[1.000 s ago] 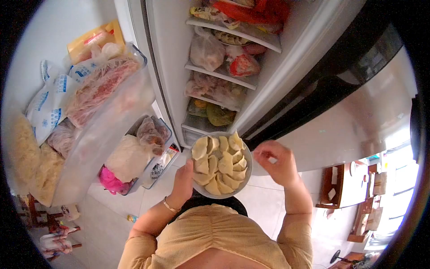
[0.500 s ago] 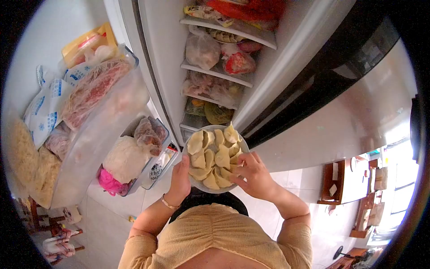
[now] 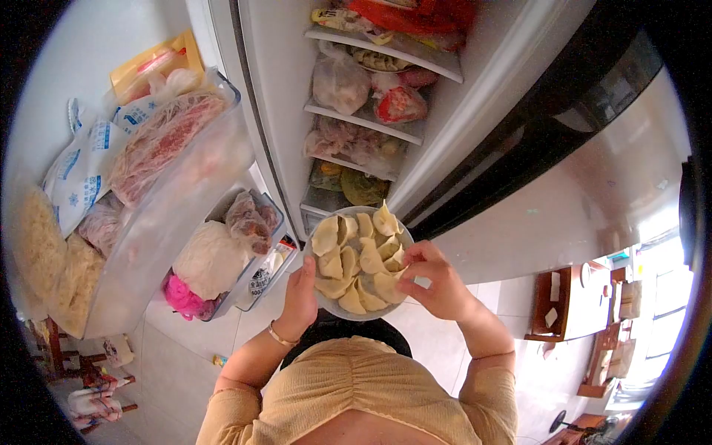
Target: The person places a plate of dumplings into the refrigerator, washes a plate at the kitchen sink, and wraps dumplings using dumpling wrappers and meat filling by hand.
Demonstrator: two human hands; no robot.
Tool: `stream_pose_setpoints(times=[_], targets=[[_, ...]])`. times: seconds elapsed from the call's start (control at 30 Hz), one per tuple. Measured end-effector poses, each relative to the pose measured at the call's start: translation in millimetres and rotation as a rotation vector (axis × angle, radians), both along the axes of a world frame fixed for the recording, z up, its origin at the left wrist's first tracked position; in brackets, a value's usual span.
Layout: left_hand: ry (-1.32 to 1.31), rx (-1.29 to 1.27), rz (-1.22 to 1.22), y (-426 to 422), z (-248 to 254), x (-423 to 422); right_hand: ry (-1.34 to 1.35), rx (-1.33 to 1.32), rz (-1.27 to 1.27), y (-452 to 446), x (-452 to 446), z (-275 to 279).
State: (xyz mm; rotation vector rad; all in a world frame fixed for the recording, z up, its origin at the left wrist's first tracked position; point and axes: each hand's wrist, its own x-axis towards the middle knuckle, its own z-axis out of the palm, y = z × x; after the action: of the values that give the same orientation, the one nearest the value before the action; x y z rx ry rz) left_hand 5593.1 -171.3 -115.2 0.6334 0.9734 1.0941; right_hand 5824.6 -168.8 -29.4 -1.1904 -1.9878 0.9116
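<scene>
A round plate (image 3: 326, 299) full of pale, uncooked dumplings (image 3: 371, 256) is held in front of my chest, at the fridge opening. My left hand (image 3: 298, 300) grips the plate's left rim, thumb along the edge and fingers hidden beneath. On the right side, my right hand (image 3: 436, 285) pinches the edge of one dumpling (image 3: 389, 286) between thumb and forefinger. That dumpling is tilted at the plate's right rim; whether it still touches the plate I cannot tell.
The open freezer compartment has shelves (image 3: 363, 122) with bagged food. To the left, door bins (image 3: 174, 200) hold wrapped meat (image 3: 167, 144), ice packs (image 3: 81, 174) and a pink bag (image 3: 185, 297). A silver fridge door (image 3: 564, 200) is on the right. A wooden cabinet (image 3: 567, 300) stands farther right.
My right hand has shifted slightly right and now has a dumpling's edge pinched, turned toward the rim. My left hand and the plate have barely moved; the view has shifted slightly.
</scene>
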Motion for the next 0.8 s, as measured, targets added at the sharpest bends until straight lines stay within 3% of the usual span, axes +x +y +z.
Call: stream_pose_setpoints(times=[0.2, 0.57, 0.7, 0.8], targets=[[-0.086, -0.047, 0.008, 0.3, -2.7, 1.8, 0.492, -0.375, -0.115, 6.2, 10.1, 1.7], [0.154, 0.227, -0.011, -12.2, 0.2, -5.3, 0.184, 0.226, -0.219, 2.8, -6.9, 1.6], [0.033, 0.192, -0.018, -13.1, -1.3, -4.5, -0.038, 0.423, -0.227, 6.5, -17.2, -1.7], [-0.014, 0.133, -0.022, -12.8, 2.6, -2.0, -0.007, 0.441, -0.166, 12.0, -22.6, -1.8]])
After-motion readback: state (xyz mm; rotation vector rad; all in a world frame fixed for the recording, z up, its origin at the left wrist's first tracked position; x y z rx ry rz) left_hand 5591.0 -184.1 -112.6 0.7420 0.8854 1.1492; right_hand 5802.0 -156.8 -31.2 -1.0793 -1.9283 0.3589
